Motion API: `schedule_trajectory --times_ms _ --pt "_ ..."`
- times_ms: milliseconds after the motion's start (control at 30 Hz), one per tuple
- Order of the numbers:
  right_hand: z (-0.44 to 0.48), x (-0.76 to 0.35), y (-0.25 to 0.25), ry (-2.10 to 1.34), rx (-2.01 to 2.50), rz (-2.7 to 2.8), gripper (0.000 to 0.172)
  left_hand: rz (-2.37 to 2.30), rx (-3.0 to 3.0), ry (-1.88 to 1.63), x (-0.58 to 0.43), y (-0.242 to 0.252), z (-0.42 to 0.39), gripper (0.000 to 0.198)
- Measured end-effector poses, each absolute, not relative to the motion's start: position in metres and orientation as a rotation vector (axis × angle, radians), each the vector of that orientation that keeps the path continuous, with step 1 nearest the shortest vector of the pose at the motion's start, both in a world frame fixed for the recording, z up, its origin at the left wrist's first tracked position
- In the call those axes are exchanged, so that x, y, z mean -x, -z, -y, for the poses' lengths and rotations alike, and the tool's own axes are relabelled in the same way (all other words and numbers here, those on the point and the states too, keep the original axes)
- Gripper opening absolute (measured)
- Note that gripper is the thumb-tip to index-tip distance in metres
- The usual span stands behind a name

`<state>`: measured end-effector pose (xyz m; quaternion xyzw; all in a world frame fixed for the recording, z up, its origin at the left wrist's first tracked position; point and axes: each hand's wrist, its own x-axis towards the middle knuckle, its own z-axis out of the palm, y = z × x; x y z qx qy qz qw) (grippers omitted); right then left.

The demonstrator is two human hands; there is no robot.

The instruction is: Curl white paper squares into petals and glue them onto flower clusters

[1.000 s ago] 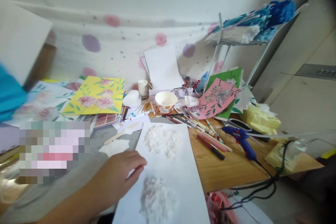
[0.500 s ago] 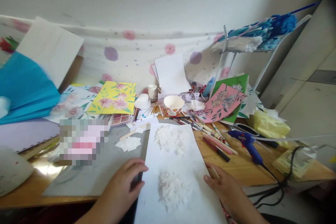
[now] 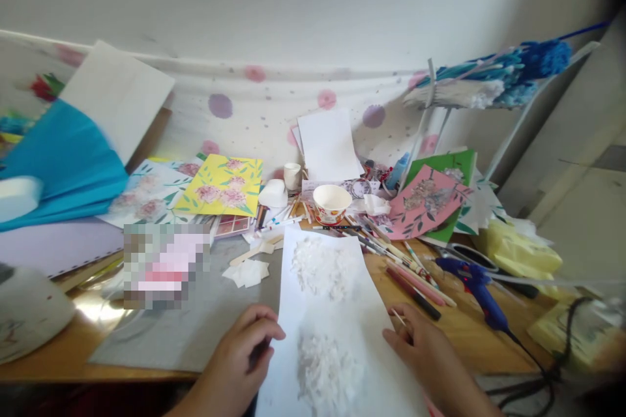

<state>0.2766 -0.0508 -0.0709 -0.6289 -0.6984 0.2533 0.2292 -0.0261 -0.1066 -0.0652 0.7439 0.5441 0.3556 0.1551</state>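
Note:
A white paper sheet [image 3: 288,313] lies in front of me, bearing two fluffy clusters of white torn pieces. The upper cluster [image 3: 320,267] sits near its far end, the lower cluster [image 3: 325,368] closer to me. At the sheet's left edge rests my left hand [image 3: 247,355], fingers curved and thumb apart, holding nothing. My right hand [image 3: 415,345] is closed round a thin pale stick [image 3: 398,317] beside the right edge. Most of that stick is hidden by the fingers. White paper scraps [image 3: 247,272] and a flat wooden stick [image 3: 249,252] lie left of the sheet.
Beyond the sheet stands a paper bowl [image 3: 332,203], with a white cup [image 3: 292,176] behind it. Several pens [image 3: 413,287] and a blue glue gun [image 3: 476,287] with its cable lie right. Flower pictures on yellow card [image 3: 220,176] and pink card [image 3: 425,202] lean at the back.
The camera view has shifted, so the background sits slightly farther right and lower. Both hands stay beside the sheet, and the stick in my right hand shows more clearly.

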Motion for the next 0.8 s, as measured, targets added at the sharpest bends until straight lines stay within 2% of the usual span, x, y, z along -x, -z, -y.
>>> schedule_trajectory --times_ms 133,233,400,600,800 --pt "0.033 -0.278 0.069 -0.601 1.736 2.017 0.032 -1.566 -2.059 -0.943 0.021 0.058 0.099 0.028" --pt "0.025 -0.278 0.074 -0.563 1.731 2.075 0.029 -1.616 -2.030 -0.868 0.023 0.048 0.095 0.030" --pt "0.025 -0.279 0.083 -0.600 1.709 2.171 0.027 -1.730 -2.012 -0.678 0.037 0.037 0.088 0.024" --pt "0.011 -0.287 0.056 -0.546 1.643 2.282 0.038 -1.900 -2.150 -0.479 0.067 0.023 0.065 0.024" --pt "-0.038 -0.289 0.022 -0.530 1.654 2.246 0.023 -1.931 -2.227 -0.390 0.071 0.003 0.030 0.027"
